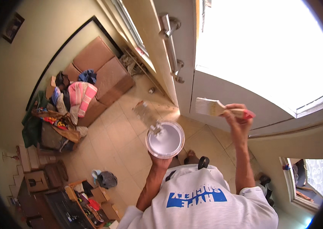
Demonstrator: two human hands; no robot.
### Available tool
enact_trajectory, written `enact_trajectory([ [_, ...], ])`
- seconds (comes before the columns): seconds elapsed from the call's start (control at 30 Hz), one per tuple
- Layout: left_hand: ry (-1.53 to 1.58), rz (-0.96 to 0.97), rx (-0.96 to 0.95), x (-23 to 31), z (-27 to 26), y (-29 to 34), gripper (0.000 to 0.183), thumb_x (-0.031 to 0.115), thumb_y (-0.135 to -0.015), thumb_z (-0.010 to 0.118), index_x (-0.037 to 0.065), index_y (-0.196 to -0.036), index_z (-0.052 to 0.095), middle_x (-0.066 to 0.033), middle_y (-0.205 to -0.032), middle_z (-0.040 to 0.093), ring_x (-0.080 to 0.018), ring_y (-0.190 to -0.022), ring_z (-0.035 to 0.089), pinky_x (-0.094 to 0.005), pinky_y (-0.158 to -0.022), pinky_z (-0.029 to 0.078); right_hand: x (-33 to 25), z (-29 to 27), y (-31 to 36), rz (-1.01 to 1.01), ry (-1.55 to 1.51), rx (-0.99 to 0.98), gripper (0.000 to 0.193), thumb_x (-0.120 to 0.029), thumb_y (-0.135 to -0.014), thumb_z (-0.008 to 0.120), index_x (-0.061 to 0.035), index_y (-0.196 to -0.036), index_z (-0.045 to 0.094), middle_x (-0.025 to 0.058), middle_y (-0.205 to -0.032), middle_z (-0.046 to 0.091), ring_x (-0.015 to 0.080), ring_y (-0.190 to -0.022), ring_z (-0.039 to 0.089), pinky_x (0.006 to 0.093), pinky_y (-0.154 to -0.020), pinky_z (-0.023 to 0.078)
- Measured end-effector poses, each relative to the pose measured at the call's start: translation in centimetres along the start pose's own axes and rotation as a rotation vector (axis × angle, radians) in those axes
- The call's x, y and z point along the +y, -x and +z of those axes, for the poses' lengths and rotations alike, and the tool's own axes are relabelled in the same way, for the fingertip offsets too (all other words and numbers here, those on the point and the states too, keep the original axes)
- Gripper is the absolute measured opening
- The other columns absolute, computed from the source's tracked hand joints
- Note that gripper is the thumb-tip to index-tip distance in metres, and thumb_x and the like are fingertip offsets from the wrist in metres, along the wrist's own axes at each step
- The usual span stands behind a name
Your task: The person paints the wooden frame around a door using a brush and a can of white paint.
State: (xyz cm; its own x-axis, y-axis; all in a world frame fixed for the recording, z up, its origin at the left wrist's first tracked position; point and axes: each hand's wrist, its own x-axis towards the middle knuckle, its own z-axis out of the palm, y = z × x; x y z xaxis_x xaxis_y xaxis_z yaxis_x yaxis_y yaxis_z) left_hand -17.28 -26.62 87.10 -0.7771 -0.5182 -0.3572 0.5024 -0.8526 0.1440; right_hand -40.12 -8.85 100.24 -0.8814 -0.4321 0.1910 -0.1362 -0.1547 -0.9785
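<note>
My left hand (160, 160) grips from below a round white bucket (165, 139) filled with white paint, held in front of my chest. A second brush or stirring stick (146, 112) leans out of the bucket toward the upper left, blurred. My right hand (236, 116) is raised to the right and is closed on the red-ended handle of a wide flat paintbrush (210, 107), whose pale bristles point left toward the white door frame (192, 82). I wear a grey shirt with a blue patch.
A pale door (157, 45) with a long metal handle (171, 45) stands open ahead. A brown sofa (100, 72) heaped with clothes is at the left on the beige tiled floor (119, 141). A cluttered low table (77, 206) sits lower left. A window (314, 179) is lower right.
</note>
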Motion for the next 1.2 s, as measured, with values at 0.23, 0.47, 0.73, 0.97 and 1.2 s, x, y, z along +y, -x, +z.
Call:
enact_trajectory([
  [0.23,-0.110,-0.026,-0.108,-2.5,4.5,-1.5,0.060,0.051,-0.101,0.046,0.010,-0.145,0.049,-0.0092,-0.144,0.055,-0.0281,-0.133,0.052,-0.0486,-0.114,0.042,-11.4,0.1,-1.6,-0.343,0.017,-0.441,0.025,-0.004,-0.081,0.082,-0.0013,-0.102,0.070,0.0125,-0.096,0.073,0.0176,-0.086,0.070,0.0298,-0.074,0.057],
  [0.47,-0.099,-0.119,-0.111,-2.9,5.3,-1.5,0.064,0.056,-0.100,0.047,0.009,-0.144,0.051,-0.0100,-0.141,0.058,-0.0270,-0.131,0.054,-0.0471,-0.114,0.042,-14.1,5.8,-3.4,-0.358,0.444,-0.954,0.023,-0.006,-0.076,0.083,-0.0056,-0.097,0.074,0.0069,-0.092,0.075,0.0276,-0.080,0.073,0.0368,-0.071,0.060],
  [0.73,-0.100,-0.120,-0.116,-1.7,5.6,-0.2,0.068,0.058,-0.098,0.048,0.008,-0.145,0.049,-0.0110,-0.144,0.056,-0.0269,-0.133,0.053,-0.0477,-0.114,0.043,-11.3,6.9,-2.8,-0.179,0.490,-0.982,0.021,-0.001,-0.078,0.081,-0.0045,-0.097,0.074,0.0090,-0.093,0.075,0.0245,-0.087,0.074,0.0369,-0.075,0.061],
  [0.97,-0.112,-0.120,-0.109,-0.9,5.5,-0.3,0.069,0.058,-0.099,0.048,0.007,-0.146,0.048,-0.0130,-0.145,0.054,-0.0283,-0.134,0.052,-0.0486,-0.114,0.042,-10.3,7.0,-2.4,-0.134,0.455,-0.975,0.024,0.003,-0.077,0.081,-0.0034,-0.099,0.074,0.0104,-0.095,0.075,0.0226,-0.088,0.074,0.0360,-0.079,0.061],
  [1.2,-0.127,-0.087,-0.056,-0.7,6.0,-0.4,0.066,0.057,-0.099,0.049,0.006,-0.141,0.053,-0.0106,-0.138,0.060,-0.0257,-0.128,0.057,-0.0451,-0.112,0.046,-9.7,6.2,-2.6,-0.061,0.368,-0.922,0.020,0.001,-0.080,0.078,-0.0045,-0.099,0.072,0.0095,-0.096,0.076,0.0254,-0.089,0.075,0.0379,-0.080,0.062],
])
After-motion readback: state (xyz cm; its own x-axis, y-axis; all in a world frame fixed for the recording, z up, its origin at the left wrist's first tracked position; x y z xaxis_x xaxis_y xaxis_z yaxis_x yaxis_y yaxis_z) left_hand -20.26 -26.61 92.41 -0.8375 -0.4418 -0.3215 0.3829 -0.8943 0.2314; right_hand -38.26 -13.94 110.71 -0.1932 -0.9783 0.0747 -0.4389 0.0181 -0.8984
